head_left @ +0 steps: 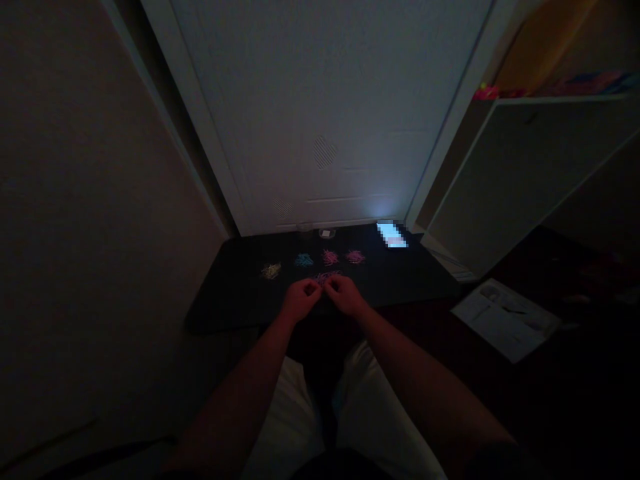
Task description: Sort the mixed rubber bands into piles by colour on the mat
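Note:
My left hand (pixel 303 299) and my right hand (pixel 344 295) meet over the near part of a low dark table (pixel 400 283). Both are closed in a pinch, thumb against fingers, with the fingertips almost touching. Anything between them is too small and dim to make out. Right behind the fingertips lies a pile of thin purple strips (pixel 327 275), partly covered by my hands. Farther back sit separate little heaps of similar thin pieces: cream ones (pixel 271 271), blue ones (pixel 303 260), pink ones (pixel 330 257) and pinkish-purple ones (pixel 355 257).
A lit phone (pixel 393 235) lies at the table's back right. Near the back edge stands a small clear dish (pixel 327 234) with something white in it. A pale panel (pixel 320 100) rises behind the table. To the right, a flat white board or box (pixel 507 320) rests lower down.

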A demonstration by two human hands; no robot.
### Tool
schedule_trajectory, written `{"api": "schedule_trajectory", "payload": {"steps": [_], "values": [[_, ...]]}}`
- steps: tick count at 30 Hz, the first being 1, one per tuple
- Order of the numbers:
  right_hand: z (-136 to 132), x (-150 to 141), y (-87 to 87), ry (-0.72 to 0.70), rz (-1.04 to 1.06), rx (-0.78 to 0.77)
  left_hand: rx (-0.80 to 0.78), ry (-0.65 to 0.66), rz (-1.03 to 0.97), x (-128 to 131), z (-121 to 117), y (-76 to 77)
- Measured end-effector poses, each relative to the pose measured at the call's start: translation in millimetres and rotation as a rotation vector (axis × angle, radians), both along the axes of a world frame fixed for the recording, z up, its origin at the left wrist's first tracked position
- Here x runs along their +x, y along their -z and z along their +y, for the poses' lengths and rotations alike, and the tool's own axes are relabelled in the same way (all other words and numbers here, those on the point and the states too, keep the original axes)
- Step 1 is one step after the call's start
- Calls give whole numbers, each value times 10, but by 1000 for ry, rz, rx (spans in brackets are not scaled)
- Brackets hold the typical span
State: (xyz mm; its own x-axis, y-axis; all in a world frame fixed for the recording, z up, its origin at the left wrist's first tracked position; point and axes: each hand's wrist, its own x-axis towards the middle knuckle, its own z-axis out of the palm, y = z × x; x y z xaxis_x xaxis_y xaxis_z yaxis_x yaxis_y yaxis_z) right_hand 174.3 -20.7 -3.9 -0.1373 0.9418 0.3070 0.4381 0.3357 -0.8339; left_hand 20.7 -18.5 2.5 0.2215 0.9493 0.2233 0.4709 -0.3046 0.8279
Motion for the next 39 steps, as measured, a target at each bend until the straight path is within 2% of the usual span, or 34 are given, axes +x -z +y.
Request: {"api": "schedule_trajectory", "payload": {"steps": [9, 12, 16, 18, 23, 31, 39], "values": [[49, 43, 28, 35, 143, -40, -7, 18, 15, -18, 8, 13], [51, 56, 18, 53, 215, -60, 0, -13, -1, -24, 2, 1], [54, 40, 36, -32, 155, -70, -7, -19, -92, -17, -11, -18], [58, 28, 54, -59, 109, -75, -29, 7, -75, -13, -11, -12], [71, 33, 77, -41, 132, -93, -28, 10, 9, -20, -6, 10], [59, 63, 25, -16, 190, -96, -13, -55, -52, -18, -22, -51], [65, 65, 55, -11, 279, -113, 1, -79, -124, -44, 14, 12]]}}
